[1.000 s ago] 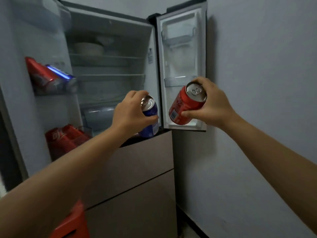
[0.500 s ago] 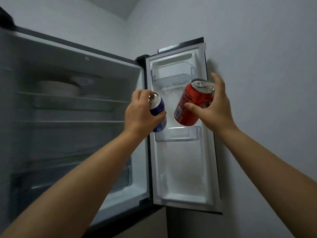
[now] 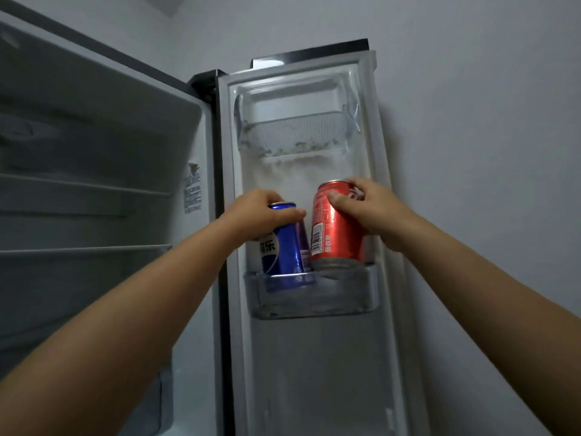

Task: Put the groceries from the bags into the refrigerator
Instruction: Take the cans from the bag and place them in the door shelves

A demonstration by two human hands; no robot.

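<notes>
Refrigerator (image 3: 103, 171) stands open, unlit inside, with bare shelves (image 3: 85, 250) running across its left compartment. Grey wall (image 3: 478, 121) behind and to the right.

Open door (image 3: 314, 357) swung out at centre, inner lining facing the camera. Upper door bin (image 3: 298, 133) near the door's top edge, clear plastic, with frost or specks along its lower lip. Lower door bin (image 3: 314, 297) about halfway down the door, clear-fronted.

Red can (image 3: 338, 234) upright at the right end of the lower door bin, its base down inside the bin. Blue can (image 3: 283, 247) upright just beside it on the left, base likewise in the bin; the two cans are touching or nearly so.

Right hand (image 3: 367, 209) wraps the red can's upper part, thumb across the front, fingers round the far side. Left hand (image 3: 261, 212) grips the blue can at its top rim, thumb laid across the front, fingers curled over the back.
</notes>
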